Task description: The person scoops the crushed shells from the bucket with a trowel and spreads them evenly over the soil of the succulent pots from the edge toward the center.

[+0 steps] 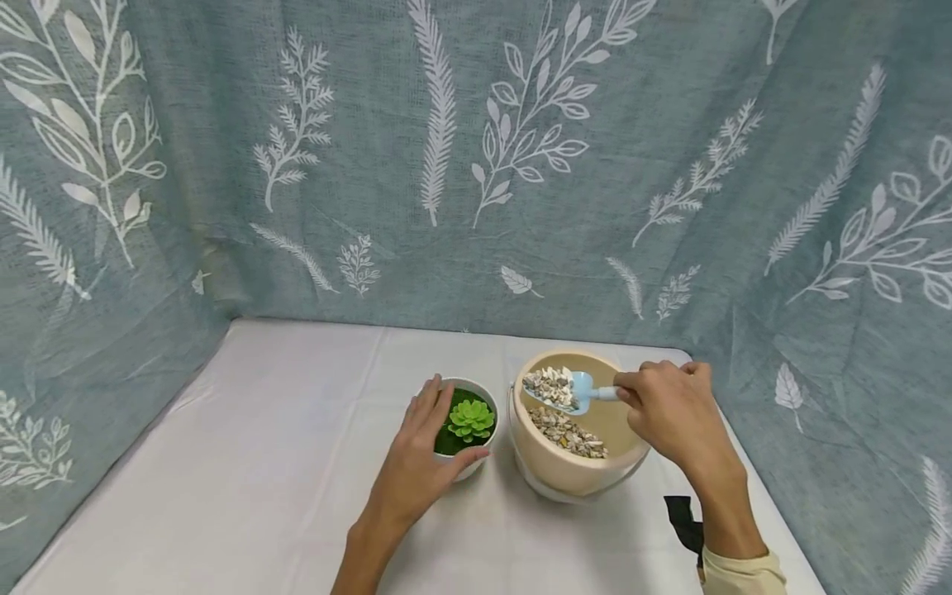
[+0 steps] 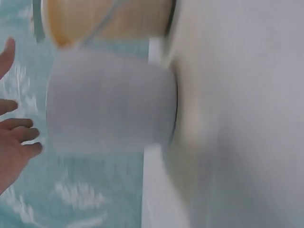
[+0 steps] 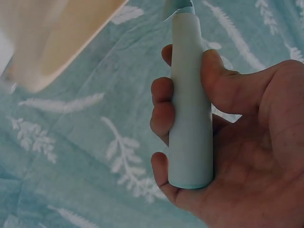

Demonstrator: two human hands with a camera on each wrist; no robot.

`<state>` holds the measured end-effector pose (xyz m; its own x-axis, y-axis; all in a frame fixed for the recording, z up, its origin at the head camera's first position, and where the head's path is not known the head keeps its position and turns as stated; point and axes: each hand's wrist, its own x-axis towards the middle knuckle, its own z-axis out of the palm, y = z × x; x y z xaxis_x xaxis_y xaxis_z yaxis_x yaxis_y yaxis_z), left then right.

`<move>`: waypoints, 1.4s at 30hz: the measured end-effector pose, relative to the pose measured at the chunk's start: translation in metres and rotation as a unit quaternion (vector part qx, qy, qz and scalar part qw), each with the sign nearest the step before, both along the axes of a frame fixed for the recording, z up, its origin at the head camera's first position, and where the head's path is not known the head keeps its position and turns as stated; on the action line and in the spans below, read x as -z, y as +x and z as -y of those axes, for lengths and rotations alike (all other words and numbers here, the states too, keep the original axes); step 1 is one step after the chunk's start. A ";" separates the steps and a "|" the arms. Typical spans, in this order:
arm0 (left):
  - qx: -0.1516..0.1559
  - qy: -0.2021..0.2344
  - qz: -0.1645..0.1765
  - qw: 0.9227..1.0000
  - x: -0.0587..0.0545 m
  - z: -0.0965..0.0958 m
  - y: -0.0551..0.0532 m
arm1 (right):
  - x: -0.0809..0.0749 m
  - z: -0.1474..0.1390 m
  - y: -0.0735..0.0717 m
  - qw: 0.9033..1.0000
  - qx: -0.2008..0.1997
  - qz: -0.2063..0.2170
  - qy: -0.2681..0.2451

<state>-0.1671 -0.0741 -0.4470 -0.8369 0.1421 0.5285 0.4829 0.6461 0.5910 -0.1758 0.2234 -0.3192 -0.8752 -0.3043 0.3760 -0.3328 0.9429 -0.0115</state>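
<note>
My right hand point(image 1: 673, 413) grips the pale blue handle point(image 3: 191, 104) of a small hand trowel point(image 1: 583, 392), fingers wrapped round one side and thumb along the other. Its blade, heaped with small pebbles point(image 1: 550, 387), is held over a cream bucket point(image 1: 554, 473) that has more pebbles point(image 1: 568, 435) inside. Left of the bucket stands a white pot point(image 2: 111, 102) with a green succulent point(image 1: 470, 420) in it. Over the pot's near-left rim is my left hand point(image 1: 416, 467), fingers extended and thumb spread; whether it touches the rim I cannot tell.
A white cloth point(image 1: 297, 446) covers the table. Blue-green curtains with white leaf prints point(image 1: 461, 165) stand behind and on both sides. The bucket has a thin wire-like handle hanging at its side. A black strap point(image 1: 684, 521) hangs by the right wrist.
</note>
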 end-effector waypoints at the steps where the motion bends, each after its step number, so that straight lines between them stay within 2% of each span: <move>1: -0.005 0.006 0.033 0.999 -0.001 0.008 -0.001 | 0.000 0.004 0.000 1.000 -0.004 -0.003 0.001; 3: -0.009 0.011 0.100 0.995 -0.001 0.022 -0.003 | -0.001 0.013 -0.001 1.000 -0.013 -0.009 0.000; 5: -0.010 0.010 0.159 0.987 0.001 0.031 -0.005 | 0.001 0.024 -0.003 1.000 -0.028 -0.013 -0.003; 7: -0.006 0.011 0.196 0.980 0.003 0.033 -0.009 | 0.003 0.032 -0.005 0.999 -0.041 -0.017 -0.001; 8: -0.005 0.012 0.202 0.979 0.005 0.033 -0.010 | 0.005 0.037 -0.006 0.999 -0.049 -0.018 0.000; 13: -0.008 0.029 0.191 0.981 0.010 0.030 -0.013 | 0.014 0.058 -0.011 0.996 -0.084 -0.021 0.020; 18: -0.017 0.031 0.187 0.982 0.010 0.028 -0.014 | 0.024 0.074 -0.016 0.993 -0.106 -0.031 0.048; 22: -0.023 0.033 0.190 0.981 0.010 0.028 -0.014 | 0.033 0.083 -0.022 0.986 -0.116 -0.069 0.096; 27: -0.023 0.028 0.189 0.981 0.012 0.030 -0.010 | 0.048 0.089 -0.022 0.970 -0.134 -0.135 0.152; 32: -0.016 0.029 0.180 0.983 0.011 0.032 -0.010 | 0.054 0.092 -0.023 0.962 -0.150 -0.172 0.151; 38: -0.011 0.025 0.172 0.985 0.009 0.034 -0.011 | 0.052 0.095 -0.023 0.959 -0.156 -0.189 0.144; 42: -0.011 0.019 0.173 0.985 0.010 0.034 -0.011 | 0.051 0.095 -0.021 0.953 -0.172 -0.209 0.138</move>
